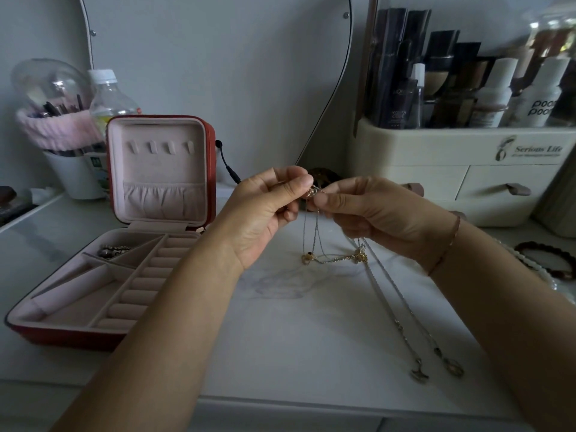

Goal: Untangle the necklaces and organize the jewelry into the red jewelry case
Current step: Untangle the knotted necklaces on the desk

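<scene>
As the two hands meet above the middle of the white desk (pixel 296 353), the left hand (pixel 265 213) pinches a small gold snarl (pixel 313 192) btw thumb and forefinger, palm toward the camera, other fingers curled in. The right hand (pixel 374 213) faces it from the opp. side, thumb and fingertips closed on the same snarl. So both hands grasp the necklaces (pixel 311 235) at one spot, held up off the desk.

Below the pinch, thin chains hang in loops. A gold pendant (pixel 307 258) dangles on the left and a gold charm (pixel 360 257) on the right, w/ a silver strand slung btw them. Two longer silver chains (pixel 399 313) run out from under the right hand and trail across the desk toward the near edge, ending in pendants (pixel 419 374) lying flat, just beside each other. There's a thin bracelet (pixel 448 244) on the right wrist.

The red jewelry case (pixel 62 336) sits open left of the hands. Its lid (pixel 162 157) stands upright: pink lining, four hooks up top, a gathered pocket below. In the base, ring rolls (pixel 140 285) run down the right side. One silvery piece (pixel 113 250) lies in a far compartment, and I can't tell what it is. The left forearm crosses over the case's near-right corner.

Behind the case are a clear bottle (pixel 107 101) and a white cup of brushes (pixel 74 176). Far right there's a cream organizer (pixel 436 169) w/ bottles in its top, and dark beaded bracelets (pixel 548 257) lie near the desk's right edge.
</scene>
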A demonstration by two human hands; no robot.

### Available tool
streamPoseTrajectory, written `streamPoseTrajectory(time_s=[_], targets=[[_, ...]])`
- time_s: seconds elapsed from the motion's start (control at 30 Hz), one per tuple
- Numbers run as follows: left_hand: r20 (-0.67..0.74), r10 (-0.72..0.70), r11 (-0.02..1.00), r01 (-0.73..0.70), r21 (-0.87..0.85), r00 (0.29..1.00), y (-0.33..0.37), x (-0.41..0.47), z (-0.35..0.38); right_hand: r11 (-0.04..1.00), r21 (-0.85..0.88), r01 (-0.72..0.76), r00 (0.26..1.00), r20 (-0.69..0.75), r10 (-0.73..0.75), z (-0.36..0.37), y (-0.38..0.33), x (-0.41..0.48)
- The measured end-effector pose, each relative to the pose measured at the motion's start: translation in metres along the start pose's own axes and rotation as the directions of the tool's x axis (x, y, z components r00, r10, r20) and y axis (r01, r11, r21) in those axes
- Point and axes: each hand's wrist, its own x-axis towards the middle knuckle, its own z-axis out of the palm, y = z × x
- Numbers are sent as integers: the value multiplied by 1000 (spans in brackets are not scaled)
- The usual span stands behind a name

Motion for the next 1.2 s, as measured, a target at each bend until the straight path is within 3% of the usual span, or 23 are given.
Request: streamPoseTrajectory(time_s=[0.8,1.0,1.2], targets=[[153,1,991,-21,129,988,-4,-1,-2,941,325,-96,995,62,80,-11,0,2],[106,37,989,-52,141,994,-5,0,-3,944,318,-84,995,77,63,-11,0,0],[-31,131,983,-126,130,991,-5,4,-5,951,295,-98,990,123,64,-9,-2,0]])
